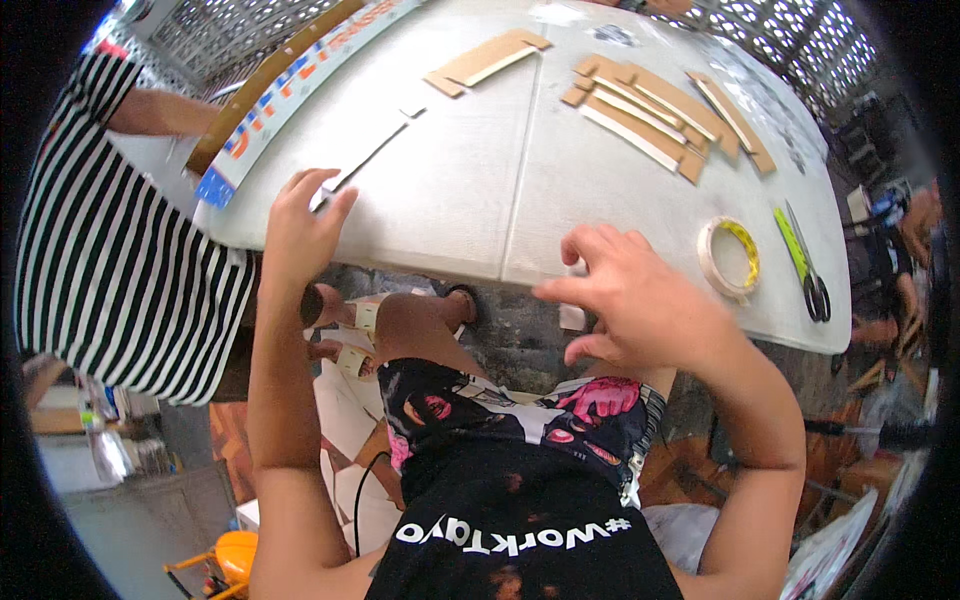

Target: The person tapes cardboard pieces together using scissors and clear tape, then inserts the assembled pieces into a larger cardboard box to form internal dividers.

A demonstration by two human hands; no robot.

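Over the table's near left edge, my left hand (305, 225) has its thumb and fingertips on either side of the near end of a thin white strip (375, 152). The strip lies slanting away on the table, with a dark line along it and a small tab at the far end. My right hand (640, 295) hovers at the near edge, fingers curled and thumb apart. A small whitish piece (572, 318) shows between its index finger and thumb, seemingly stuck to the fingers. Right of this hand lie a roll of masking tape (708, 262) and green-and-black scissors (800, 262).
Folded brown cardboard pieces (650, 115) lie at the far right of the white table (450, 220), another cardboard piece (490, 60) at far centre. A long printed board (290, 95) runs along the left edge. A person in a striped shirt (130, 240) stands at left.
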